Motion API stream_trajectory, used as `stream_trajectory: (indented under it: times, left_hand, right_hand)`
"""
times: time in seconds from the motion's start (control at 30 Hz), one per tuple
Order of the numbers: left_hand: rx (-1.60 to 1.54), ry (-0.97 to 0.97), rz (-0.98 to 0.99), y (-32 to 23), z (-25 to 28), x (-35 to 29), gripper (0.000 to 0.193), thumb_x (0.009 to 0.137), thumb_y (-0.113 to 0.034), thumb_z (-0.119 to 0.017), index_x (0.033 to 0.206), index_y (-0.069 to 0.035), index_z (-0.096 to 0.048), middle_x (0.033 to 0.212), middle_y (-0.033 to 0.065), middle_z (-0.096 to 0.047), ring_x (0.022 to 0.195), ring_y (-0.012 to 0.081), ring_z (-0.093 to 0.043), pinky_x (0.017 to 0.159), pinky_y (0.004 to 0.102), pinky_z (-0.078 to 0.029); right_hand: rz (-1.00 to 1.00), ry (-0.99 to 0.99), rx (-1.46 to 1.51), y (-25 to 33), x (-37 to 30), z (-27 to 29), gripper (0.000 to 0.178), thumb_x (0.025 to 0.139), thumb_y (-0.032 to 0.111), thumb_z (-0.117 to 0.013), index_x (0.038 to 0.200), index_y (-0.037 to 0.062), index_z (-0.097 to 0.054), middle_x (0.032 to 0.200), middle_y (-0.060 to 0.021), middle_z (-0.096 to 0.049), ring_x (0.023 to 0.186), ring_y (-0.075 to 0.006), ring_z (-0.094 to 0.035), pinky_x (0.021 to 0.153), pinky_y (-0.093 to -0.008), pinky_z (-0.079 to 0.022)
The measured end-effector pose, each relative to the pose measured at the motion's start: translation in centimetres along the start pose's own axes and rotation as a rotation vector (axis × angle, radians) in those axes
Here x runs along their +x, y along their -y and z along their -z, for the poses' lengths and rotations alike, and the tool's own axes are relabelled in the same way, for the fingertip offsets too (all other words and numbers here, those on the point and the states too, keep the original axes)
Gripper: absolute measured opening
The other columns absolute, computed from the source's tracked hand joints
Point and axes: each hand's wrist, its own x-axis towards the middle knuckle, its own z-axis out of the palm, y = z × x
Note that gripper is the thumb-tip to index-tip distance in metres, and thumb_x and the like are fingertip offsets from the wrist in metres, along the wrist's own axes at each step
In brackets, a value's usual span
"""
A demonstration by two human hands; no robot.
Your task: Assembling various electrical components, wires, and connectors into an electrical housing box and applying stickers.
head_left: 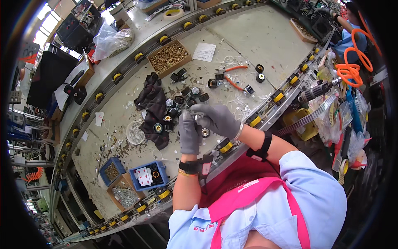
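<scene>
Grey gloves cover both my hands, which meet over the middle of the bench. My left hand [190,133] is closed with its fingers upward, and my right hand [218,120] bends in from the right with its fingertips pinched against the left's. Whatever small piece sits between them is hidden by the fingers. Just beyond lies a cluster of black caps with metal hex nuts [190,96]. A loose metal nut fitting [205,133] rests beside my right hand. Left of the cluster, a crumpled black cloth [149,97] lies with a black ring fitting with a brass centre [158,128] on it.
A cardboard box of brass fittings [169,57] stands at the back, next to a paper sheet [204,52]. Orange-handled cutters [234,76] lie right of centre. Near left are blue bins [148,176] and a box of clear small parts [124,196]. A power driver [315,92] hangs at right.
</scene>
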Motion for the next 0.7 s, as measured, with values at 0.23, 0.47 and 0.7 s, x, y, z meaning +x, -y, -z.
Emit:
stream_trajectory:
  times: [0.23,0.47,0.7]
  left_hand:
    - [-0.012,-0.045,-0.044,-0.6,-0.6,-0.1,0.036,0.098,-0.047,-0.041,0.088,-0.013,-0.05,0.063,-0.0066,-0.042,0.046,0.0015,-0.034,0.04,0.0173,-0.028]
    - [0.05,-0.099,-0.064,-0.7,0.0,0.4,0.038,0.097,-0.048,-0.04,0.087,-0.013,-0.051,0.06,-0.0053,-0.045,0.042,0.0025,-0.035,0.035,0.0189,-0.026]
    - [-0.003,-0.121,-0.022,-1.2,1.0,0.9,0.039,0.097,-0.049,-0.041,0.087,-0.013,-0.05,0.06,-0.0059,-0.043,0.042,0.0023,-0.033,0.034,0.0193,-0.024]
  right_hand:
    - [-0.401,0.112,0.192,0.0,0.3,0.2,0.046,0.079,0.015,-0.068,0.123,0.0117,-0.054,0.089,-0.0111,-0.058,0.079,-0.0264,-0.059,0.071,-0.0349,-0.049]
    - [-0.141,-0.026,0.122,0.5,0.6,0.1,0.041,0.083,0.019,-0.067,0.121,0.0077,-0.056,0.091,-0.0122,-0.058,0.086,-0.0266,-0.059,0.074,-0.0365,-0.048]
    - [0.07,-0.009,0.013,-0.6,-0.1,0.4,0.048,0.075,0.015,-0.071,0.121,0.0092,-0.056,0.096,-0.0114,-0.059,0.092,-0.0293,-0.059,0.08,-0.0365,-0.048]
